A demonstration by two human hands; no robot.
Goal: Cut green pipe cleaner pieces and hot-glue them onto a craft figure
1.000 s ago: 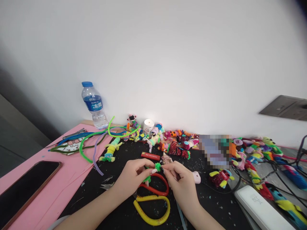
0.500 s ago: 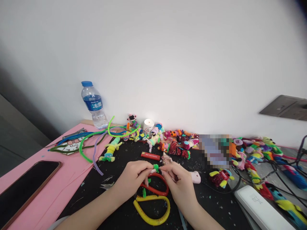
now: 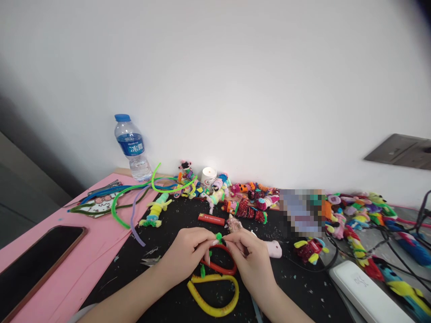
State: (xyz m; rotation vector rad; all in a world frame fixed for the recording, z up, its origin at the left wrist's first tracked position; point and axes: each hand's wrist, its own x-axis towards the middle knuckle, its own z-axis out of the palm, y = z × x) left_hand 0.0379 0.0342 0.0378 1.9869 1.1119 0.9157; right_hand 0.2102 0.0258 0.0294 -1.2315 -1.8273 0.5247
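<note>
Between my two hands is a small green piece of pipe cleaner (image 3: 218,237). My left hand (image 3: 190,251) pinches it from the left with thumb and forefinger. From the right, the closed fingertips of my right hand (image 3: 251,258) meet it. A short green tail (image 3: 202,271) hangs below my left fingers. Directly beneath lie scissors with one red handle loop (image 3: 232,262) and one yellow handle loop (image 3: 215,311); their blade tips (image 3: 150,261) show left of my left wrist. A pale pink tool handle (image 3: 275,249) pokes out behind my right hand.
A red lighter (image 3: 211,219) and several pipe-cleaner figures (image 3: 244,210) lie beyond my hands on the black mat (image 3: 117,273). On the left are a water bottle (image 3: 131,146), loose pipe cleaners (image 3: 119,202) and a phone (image 3: 42,269). A white power bank (image 3: 368,291) and cables sit right.
The green piece has shifted slightly down and left between my fingertips, and less of it shows. Its green tail now hangs lower below my left hand. Both hands stay nearly in place.
</note>
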